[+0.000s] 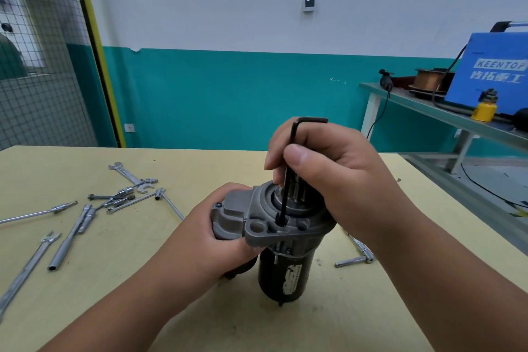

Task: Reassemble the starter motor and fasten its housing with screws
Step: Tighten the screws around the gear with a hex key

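Observation:
The starter motor (pixel 281 274) stands upright on the yellow table (pixel 200 168), black body down and grey aluminium housing (pixel 258 223) on top. My left hand (pixel 217 231) grips the housing's left side from below and behind. My right hand (pixel 328 168) pinches a black L-shaped hex key (pixel 287 186) between thumb and fingers, short arm up. The key's long arm stands nearly vertical with its tip in a screw hole on the housing flange (pixel 281 221). The screw itself is hidden by the key tip.
Several wrenches, sockets and extension bars (pixel 123 194) lie scattered on the table's left half. A T-handle tool (pixel 357 257) lies right of the motor. A side bench at the right carries a blue welder (pixel 491 71), a wire spool and a yellow can.

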Demonstrator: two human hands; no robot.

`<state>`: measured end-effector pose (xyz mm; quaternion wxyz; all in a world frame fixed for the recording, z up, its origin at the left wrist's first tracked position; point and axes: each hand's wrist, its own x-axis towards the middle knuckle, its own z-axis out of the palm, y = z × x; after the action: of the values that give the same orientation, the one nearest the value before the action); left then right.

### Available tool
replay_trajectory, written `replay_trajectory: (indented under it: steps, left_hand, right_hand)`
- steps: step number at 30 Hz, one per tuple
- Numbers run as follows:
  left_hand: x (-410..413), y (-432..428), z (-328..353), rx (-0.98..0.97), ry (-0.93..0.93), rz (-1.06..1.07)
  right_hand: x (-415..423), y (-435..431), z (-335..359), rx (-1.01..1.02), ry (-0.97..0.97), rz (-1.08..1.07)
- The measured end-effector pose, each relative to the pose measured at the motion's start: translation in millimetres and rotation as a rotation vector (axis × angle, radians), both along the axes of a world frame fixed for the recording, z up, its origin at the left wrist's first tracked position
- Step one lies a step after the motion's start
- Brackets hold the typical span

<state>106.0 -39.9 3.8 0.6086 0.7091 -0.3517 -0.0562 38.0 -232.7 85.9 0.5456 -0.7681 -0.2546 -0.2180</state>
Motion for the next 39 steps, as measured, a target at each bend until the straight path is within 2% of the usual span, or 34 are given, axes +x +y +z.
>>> replay_trajectory:
  steps: [39]
  left_hand:
    - [2.4,0.8,-2.2,0.01,0.001,-0.017]
  right_hand:
    - [1.4,-0.3,-0.6,0.005,-0.022,-0.019]
